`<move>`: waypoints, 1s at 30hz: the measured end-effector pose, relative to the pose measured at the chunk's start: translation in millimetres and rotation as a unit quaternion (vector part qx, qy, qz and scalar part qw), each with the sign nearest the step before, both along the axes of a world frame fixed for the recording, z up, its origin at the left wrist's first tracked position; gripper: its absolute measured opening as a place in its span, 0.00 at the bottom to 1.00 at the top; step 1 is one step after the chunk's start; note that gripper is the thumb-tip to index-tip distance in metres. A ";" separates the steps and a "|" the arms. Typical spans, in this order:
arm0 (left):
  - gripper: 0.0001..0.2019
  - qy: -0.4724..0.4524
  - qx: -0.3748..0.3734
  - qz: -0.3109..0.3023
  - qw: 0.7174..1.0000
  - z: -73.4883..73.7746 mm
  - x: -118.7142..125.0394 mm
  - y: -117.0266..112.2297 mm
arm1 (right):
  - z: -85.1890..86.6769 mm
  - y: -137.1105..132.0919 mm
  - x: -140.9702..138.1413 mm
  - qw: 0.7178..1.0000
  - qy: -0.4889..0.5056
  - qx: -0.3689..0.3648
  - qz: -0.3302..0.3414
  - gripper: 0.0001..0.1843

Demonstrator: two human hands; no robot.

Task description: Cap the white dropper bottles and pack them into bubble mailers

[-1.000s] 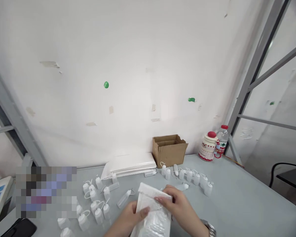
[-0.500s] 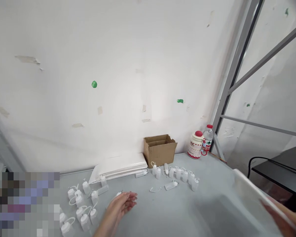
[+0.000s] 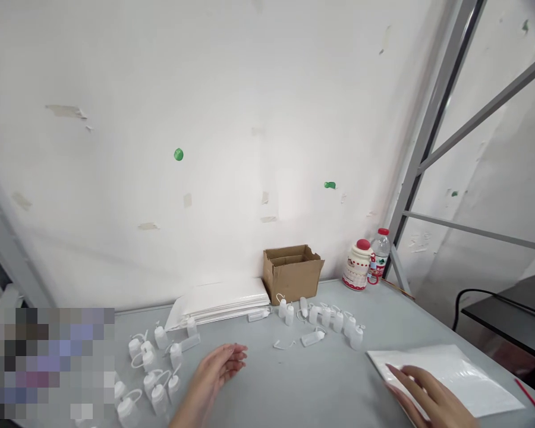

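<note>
My left hand [image 3: 214, 371] hovers open, palm up and empty, over the grey table [image 3: 294, 380], just right of a cluster of small white squeeze bottles [image 3: 154, 374]. Fingers spread, my right hand [image 3: 421, 395] lies flat on a white padded envelope [image 3: 446, 377] at the table's right front. A second row of white bottles [image 3: 325, 318] stands further back, with one bottle [image 3: 312, 337] lying on its side.
A stack of white envelopes [image 3: 220, 303] lies against the wall beside an open cardboard box [image 3: 292, 273]. A red-lidded jar [image 3: 356, 266] and a water bottle [image 3: 378, 255] stand in the back right corner. A grey metal frame [image 3: 428, 142] rises at right.
My right hand carried the envelope from the middle to the right and laid it flat on the table. My left hand let go of it and stays open.
</note>
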State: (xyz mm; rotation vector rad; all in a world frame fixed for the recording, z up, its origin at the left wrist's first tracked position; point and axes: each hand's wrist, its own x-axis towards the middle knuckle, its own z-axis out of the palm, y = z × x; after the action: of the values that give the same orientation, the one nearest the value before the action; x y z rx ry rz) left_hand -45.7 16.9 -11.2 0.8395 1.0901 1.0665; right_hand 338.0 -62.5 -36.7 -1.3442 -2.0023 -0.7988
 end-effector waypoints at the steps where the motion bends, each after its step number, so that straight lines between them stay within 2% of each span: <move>1: 0.16 0.005 0.003 0.000 1.000 -0.2 0.2 0.0 | 5.0 7.3 -12.5 1.000 0.015 -0.008 -0.003 0.16; 3: 0.16 0.019 0.019 -0.001 1.000 -0.8 0.9 0.1 | 12.0 25.9 -39.6 0.999 0.023 -0.047 0.010 0.15; 6: 0.17 0.049 0.044 -0.010 0.998 -4.0 2.3 1.0 | 15.0 56.3 -76.0 0.992 -0.018 -0.123 0.033 0.17; 11: 0.20 0.073 0.071 -0.022 0.995 -13.5 3.6 3.5 | 13.1 87.7 -107.0 0.972 -0.079 -0.222 -0.002 0.20; 15: 0.20 0.076 0.082 -0.032 0.993 -16.7 3.6 3.9 | 18.5 89.9 -124.4 0.968 -0.054 -0.243 -0.010 0.18; 19: 0.20 0.068 0.083 -0.019 0.994 -17.3 4.4 3.9 | 23.5 88.2 -152.2 0.959 0.028 -0.277 0.063 0.17; 21: 0.20 0.067 0.080 -0.022 0.994 -17.9 5.0 4.0 | 20.8 91.6 -165.7 0.950 0.055 -0.295 0.089 0.16; 23: 0.20 0.065 0.079 -0.024 0.994 -18.5 5.3 4.4 | 15.3 96.6 -175.5 0.944 0.066 -0.310 0.093 0.11; 25: 0.20 0.062 0.083 -0.023 0.994 -19.1 5.2 5.0 | 9.9 99.9 -180.4 0.942 0.070 -0.317 0.085 0.06; 28: 0.20 0.053 0.085 -0.021 0.995 -19.6 4.8 5.5 | 8.0 97.1 -178.4 0.938 0.122 -0.312 0.088 0.06; 30: 0.20 0.045 0.081 -0.020 0.995 -19.3 4.6 5.3 | 12.6 91.0 -171.4 0.907 0.234 -0.335 0.102 0.07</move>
State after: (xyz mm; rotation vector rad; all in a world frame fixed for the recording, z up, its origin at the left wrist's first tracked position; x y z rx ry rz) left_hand -41.1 22.2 -30.6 1.0432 1.0667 1.1036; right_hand 166.6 28.5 -24.1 -1.4569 -2.0256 0.3395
